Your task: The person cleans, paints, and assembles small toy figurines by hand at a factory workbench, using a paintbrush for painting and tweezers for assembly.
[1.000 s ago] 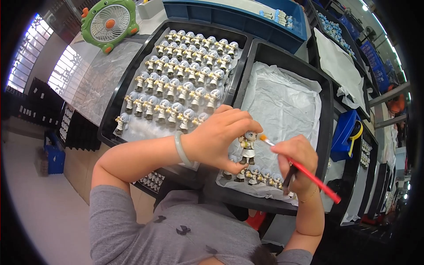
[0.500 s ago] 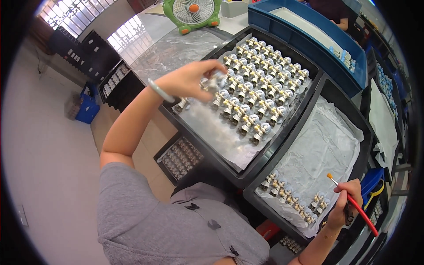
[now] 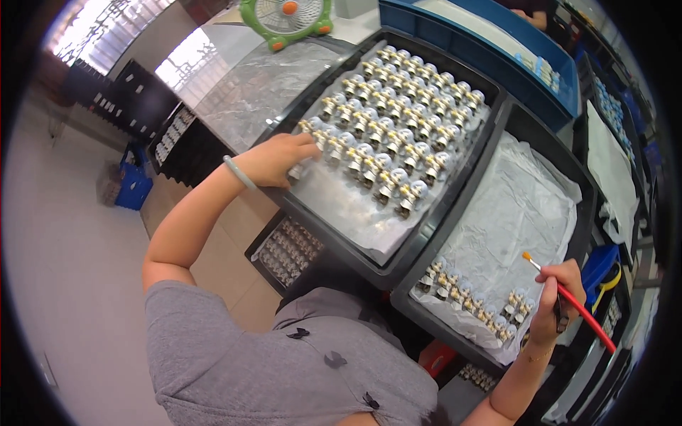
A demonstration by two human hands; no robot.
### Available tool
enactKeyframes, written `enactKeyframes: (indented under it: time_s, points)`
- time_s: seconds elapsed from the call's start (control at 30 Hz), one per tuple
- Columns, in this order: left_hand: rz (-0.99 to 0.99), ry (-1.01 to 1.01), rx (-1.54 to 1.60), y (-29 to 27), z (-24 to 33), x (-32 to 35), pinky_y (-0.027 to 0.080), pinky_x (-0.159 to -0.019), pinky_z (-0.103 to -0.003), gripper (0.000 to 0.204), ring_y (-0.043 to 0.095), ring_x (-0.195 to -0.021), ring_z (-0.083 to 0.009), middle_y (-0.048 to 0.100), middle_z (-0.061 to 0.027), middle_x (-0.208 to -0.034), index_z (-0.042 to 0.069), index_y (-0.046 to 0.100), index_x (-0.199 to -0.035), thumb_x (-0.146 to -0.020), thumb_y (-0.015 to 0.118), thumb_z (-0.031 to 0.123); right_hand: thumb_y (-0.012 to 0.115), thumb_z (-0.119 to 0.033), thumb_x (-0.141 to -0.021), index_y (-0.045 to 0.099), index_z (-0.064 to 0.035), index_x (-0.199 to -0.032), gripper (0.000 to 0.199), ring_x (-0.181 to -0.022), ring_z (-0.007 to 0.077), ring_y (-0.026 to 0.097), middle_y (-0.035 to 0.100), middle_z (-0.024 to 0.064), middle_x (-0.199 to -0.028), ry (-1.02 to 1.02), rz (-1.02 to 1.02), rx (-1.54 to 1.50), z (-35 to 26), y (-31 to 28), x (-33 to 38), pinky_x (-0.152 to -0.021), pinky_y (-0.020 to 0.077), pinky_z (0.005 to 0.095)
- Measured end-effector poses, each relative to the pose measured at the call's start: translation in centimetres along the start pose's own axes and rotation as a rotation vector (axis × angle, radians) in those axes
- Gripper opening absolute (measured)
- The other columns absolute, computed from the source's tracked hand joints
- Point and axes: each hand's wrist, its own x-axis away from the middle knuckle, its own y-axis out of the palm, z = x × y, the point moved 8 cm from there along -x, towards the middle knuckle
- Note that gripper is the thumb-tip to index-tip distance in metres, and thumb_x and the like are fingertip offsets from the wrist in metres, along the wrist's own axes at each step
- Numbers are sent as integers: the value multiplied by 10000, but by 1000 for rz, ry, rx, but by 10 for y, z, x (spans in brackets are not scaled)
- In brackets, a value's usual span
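Note:
My left hand (image 3: 280, 160) is at the left edge of a black tray (image 3: 323, 238) lined with white paper. Its fingers are bent down and closed around a small figurine (image 3: 297, 171), which they partly hide. Rows of similar figurines (image 3: 387, 131), with pale heads, white-and-yellow bodies and dark bases, fill most of that tray. My right hand (image 3: 558, 302) grips a thin red-handled paintbrush (image 3: 584, 312), its orange bristles pointing up and left. A dark object (image 3: 561, 316), too covered to name, also shows at that palm. Below the brush, a second black tray (image 3: 490, 234) holds fewer figurines near its front edge.
Behind the trays stands a blue bin (image 3: 483, 67) with more small pieces; a person's arm shows beyond it. A green fan (image 3: 288, 18) is on the marbled table (image 3: 252, 85). A lower tray of figurines (image 3: 288, 252) lies by my left side. Further trays line the right.
My left hand has moved down and left, from above the figurines to the tray's left edge, with a figurine at its fingers. My right hand keeps the paintbrush. The view has shifted slightly.

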Motion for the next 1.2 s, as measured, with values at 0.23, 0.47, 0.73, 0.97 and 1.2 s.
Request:
enactKeyframes:
  time_s: [0.23,0.47,0.73,0.97,1.2]
  points:
    - [-13,-32,-149,2,9,-2,382,-860,-358,571,458,-963,-307,443,-107,-1002,66,470,-963,-453,707,-36,485,-15,-720,576,5,-745,96,-561,108,456,513,49,-628,54,50,-63,13,-12,-7,-514,319,218]
    - [30,-23,-161,-7,23,-14,365,-875,-362,732,445,-1022,-309,476,-105,-1034,93,477,-1043,-388,801,103,487,-56,-744,585,1,-766,116,-582,111,501,540,61,-669,77,72,-86,24,-25,-4,-546,359,214]
    - [49,570,118,-26,213,-72,427,-779,-345,341,510,-921,-280,527,-104,-947,35,527,-962,-654,673,39,504,-106,-841,625,-5,-840,158,-609,60,543,599,17,-656,175,460,-359,79,-69,-4,-567,390,187]
    - [-91,735,183,94,368,-199,448,-774,-405,325,560,-890,-322,543,-164,-959,3,540,-973,-773,597,252,516,-152,-852,627,-26,-841,168,-572,39,482,597,11,-682,126,489,-200,100,-54,-8,-522,353,183]
    - [-324,553,345,120,359,-234,459,-803,-370,388,578,-885,-289,543,-166,-1026,10,527,-1020,-791,609,312,523,-142,-851,622,-23,-854,155,-634,58,516,588,19,-676,203,387,-204,104,-45,-5,-573,390,196]
